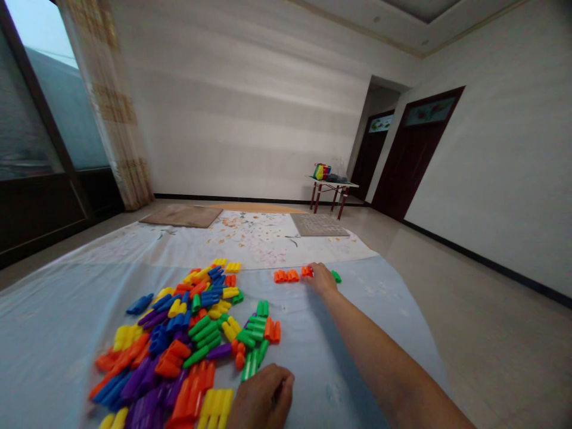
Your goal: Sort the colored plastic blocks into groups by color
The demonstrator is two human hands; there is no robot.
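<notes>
- My right hand is at one orange piece, the fingertips against its right end; they are too small and partly hidden, so I cannot tell whether they have closed on it.
- Two more orange pieces lie in a row just left of that one.
- One green piece sits to the right, its near side partly covered by my right hand.
- My left hand is curled, cut off by the bottom edge; its palm is hidden, and I cannot tell whether anything is in it. One yellow piece, also cut off, lies just beside it.
- The multicoloured pile overlaps too much for me to count; its lower edge runs out of view.
- Two boards, one brown and one patterned, lie on the far part of the cloth.
</notes>
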